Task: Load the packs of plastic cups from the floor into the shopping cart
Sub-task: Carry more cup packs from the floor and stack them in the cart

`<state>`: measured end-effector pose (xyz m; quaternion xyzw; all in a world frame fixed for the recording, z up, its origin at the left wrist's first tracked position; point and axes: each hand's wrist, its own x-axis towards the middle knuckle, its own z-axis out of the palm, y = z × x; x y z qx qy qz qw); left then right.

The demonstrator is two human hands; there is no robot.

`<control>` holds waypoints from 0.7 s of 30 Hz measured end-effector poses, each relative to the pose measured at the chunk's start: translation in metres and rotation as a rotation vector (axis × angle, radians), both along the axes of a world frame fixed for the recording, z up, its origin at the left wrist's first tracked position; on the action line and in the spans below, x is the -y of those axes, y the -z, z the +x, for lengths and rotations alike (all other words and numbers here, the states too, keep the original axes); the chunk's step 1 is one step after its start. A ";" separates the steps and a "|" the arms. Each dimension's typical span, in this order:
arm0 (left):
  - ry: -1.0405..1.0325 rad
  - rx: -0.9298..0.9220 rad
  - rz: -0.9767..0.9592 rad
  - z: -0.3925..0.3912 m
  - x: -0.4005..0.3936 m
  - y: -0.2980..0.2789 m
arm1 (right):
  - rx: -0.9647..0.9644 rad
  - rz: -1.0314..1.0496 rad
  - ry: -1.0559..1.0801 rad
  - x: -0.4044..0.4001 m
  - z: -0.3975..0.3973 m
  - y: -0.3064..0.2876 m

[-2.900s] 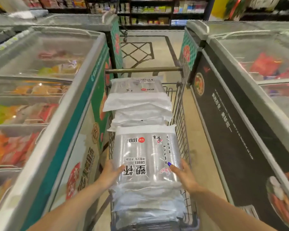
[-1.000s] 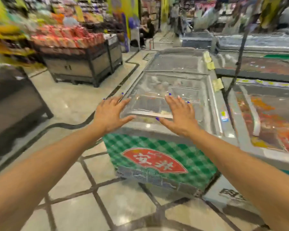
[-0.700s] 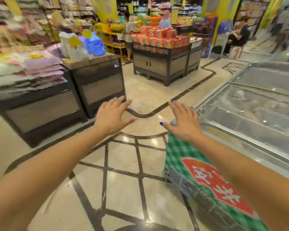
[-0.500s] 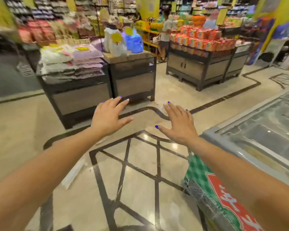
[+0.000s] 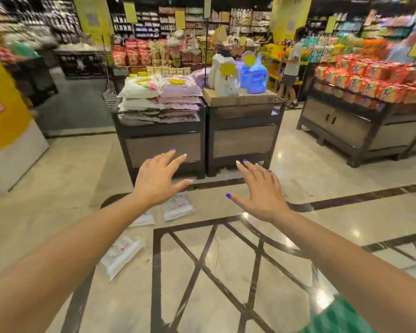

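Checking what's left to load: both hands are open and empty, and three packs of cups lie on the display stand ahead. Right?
Not quite. In the head view the three packs of cups lie on the floor, not the stand. Left hand and right hand are open, empty.

Glossy beige floor with dark inlay lines, three packs of plastic cups lying flat, two display stands behind
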<state>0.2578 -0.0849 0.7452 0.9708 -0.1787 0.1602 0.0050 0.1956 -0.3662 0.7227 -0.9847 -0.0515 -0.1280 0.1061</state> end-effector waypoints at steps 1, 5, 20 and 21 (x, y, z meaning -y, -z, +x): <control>-0.009 -0.004 -0.003 0.011 0.008 0.001 | -0.012 -0.005 -0.006 0.009 0.014 0.001; -0.063 -0.056 -0.036 0.043 0.039 0.018 | -0.055 -0.003 -0.017 0.035 0.070 0.012; -0.111 -0.217 0.020 0.187 0.028 0.060 | -0.210 0.006 -0.168 0.023 0.254 0.064; -0.115 -0.225 0.026 0.203 0.023 0.064 | -0.209 0.002 -0.174 0.019 0.271 0.068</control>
